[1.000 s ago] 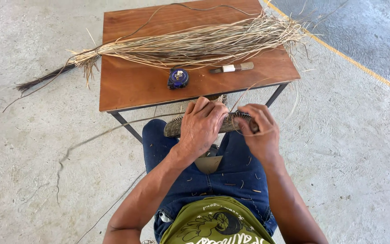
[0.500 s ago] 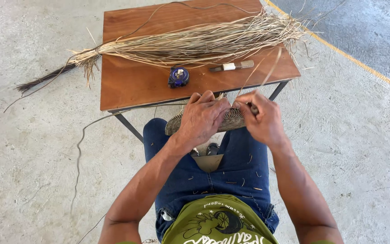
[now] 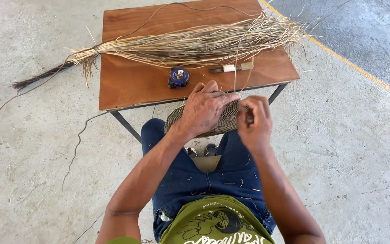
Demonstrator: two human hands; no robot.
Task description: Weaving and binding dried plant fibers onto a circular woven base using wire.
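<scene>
A round flat woven mat (image 3: 225,123) of dark and pale coils rests over my knees at the table's near edge. My left hand (image 3: 206,108) lies on top of it and grips it. Just to the right, my right hand (image 3: 254,123) pinches a small dark tool and a thin pale fibre strand (image 3: 236,72) that runs up from the mat's edge toward the table. A long bundle of dry straw fibres (image 3: 190,44) lies across the brown wooden table (image 3: 127,86), its dark stalk end hanging off the left side.
On the table sit a small round blue tape measure (image 3: 178,77) and a short knife with a pale handle (image 3: 231,68). Loose strands trail over the concrete floor (image 3: 32,153) at the left. A yellow painted line (image 3: 353,65) crosses the floor at the right.
Both hands and the mat have lifted a little. My right hand has drawn away from the mat toward the right, pulling the thin strand up taut.
</scene>
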